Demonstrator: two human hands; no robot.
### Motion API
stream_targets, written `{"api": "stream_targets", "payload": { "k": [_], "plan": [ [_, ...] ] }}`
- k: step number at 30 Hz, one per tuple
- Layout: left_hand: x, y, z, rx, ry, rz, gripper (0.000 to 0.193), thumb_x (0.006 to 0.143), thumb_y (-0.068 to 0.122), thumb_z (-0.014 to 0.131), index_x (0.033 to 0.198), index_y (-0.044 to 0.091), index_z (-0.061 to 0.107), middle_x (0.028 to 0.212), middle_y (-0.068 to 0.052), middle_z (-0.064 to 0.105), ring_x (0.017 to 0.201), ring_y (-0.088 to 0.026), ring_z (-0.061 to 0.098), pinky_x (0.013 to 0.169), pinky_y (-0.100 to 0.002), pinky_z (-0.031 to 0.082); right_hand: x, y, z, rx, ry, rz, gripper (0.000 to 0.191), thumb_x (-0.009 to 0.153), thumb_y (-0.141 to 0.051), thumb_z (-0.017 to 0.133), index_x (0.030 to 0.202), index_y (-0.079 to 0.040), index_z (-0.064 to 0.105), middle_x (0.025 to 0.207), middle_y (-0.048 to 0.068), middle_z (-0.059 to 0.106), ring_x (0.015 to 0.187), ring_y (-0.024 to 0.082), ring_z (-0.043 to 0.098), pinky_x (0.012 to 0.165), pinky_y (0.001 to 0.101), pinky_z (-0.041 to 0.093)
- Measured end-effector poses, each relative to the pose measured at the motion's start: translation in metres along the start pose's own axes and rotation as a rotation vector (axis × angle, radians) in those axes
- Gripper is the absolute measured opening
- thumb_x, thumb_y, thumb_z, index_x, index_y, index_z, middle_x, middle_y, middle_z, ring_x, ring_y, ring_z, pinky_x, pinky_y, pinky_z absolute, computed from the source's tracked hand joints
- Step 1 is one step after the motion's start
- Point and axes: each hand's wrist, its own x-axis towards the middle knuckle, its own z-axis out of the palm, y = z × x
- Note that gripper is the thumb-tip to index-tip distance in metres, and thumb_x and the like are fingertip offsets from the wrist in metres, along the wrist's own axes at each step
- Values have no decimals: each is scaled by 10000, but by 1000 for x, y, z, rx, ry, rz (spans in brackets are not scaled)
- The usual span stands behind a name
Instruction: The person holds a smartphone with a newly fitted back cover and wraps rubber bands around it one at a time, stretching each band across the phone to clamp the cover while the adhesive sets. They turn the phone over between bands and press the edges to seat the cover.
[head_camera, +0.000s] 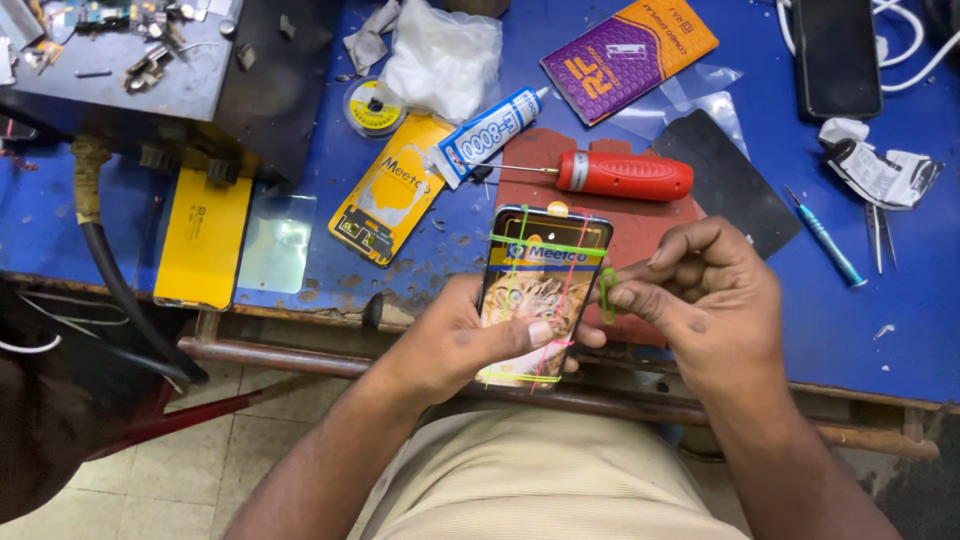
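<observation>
Left hand (455, 345) clamped on banded phone (540, 295); right fingers (640, 285) pinching green rubber band (607, 295); best stretched evenly over the corner.

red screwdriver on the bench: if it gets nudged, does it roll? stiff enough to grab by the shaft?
The red screwdriver lies flat on a dark red mat, apart from both hands. Its rounded handle would probably roll sideways if pushed, though the mat may slow it. The thin metal shaft looks rigid, but slippery and narrow; the thick ribbed handle is likely the surer grip. It probably feels handle-heavy.
</observation>
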Motion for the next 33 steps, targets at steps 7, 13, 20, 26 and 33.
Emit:
{"api": "stream_targets", "payload": {
  "k": [7,13,20,26,33],
  "plan": [
    [0,-2,0,57,28,-1,472,998,157,641,1409,-54,545,1176,-212,741,1050,-211,728,923,-359,593,-1,9,-4,136,-62,-23,336,887,111,729,1103,-36,519,1009,120,708,953,155,728,872,285,618],
    [-1,-5,1,3,3,-49,445,1010,170,653,1387,-51,571,1182,-181,747,979,-186,706,874,-343,582,-4,10,-1,-34,-28,-84,331,887,114,735,1063,-42,502,947,129,726,894,140,730,815,276,614],
    [1,-12,0,127,115,-37,368,1000,184,658,1294,-36,634,1080,-122,745,908,-134,687,801,-316,580,-6,10,-15,490,-248,-108,313,955,75,696,1103,-89,475,937,160,698,922,230,712,863,352,600],
    [4,-5,11,479,55,24,277,978,135,610,1216,3,661,1014,-42,729,917,-121,649,834,-304,549,-2,10,-31,809,-343,8,386,962,107,664,1234,-65,451,1231,238,660,683,263,717,529,269,550],
    [4,25,35,1164,64,184,369,788,10,583,1153,18,636,971,-181,701,960,-391,671,785,-499,510,18,-41,-31,84,-256,-375,528,768,-94,805,1217,-59,529,1155,167,665,619,183,659,532,279,522]
  ]
}}
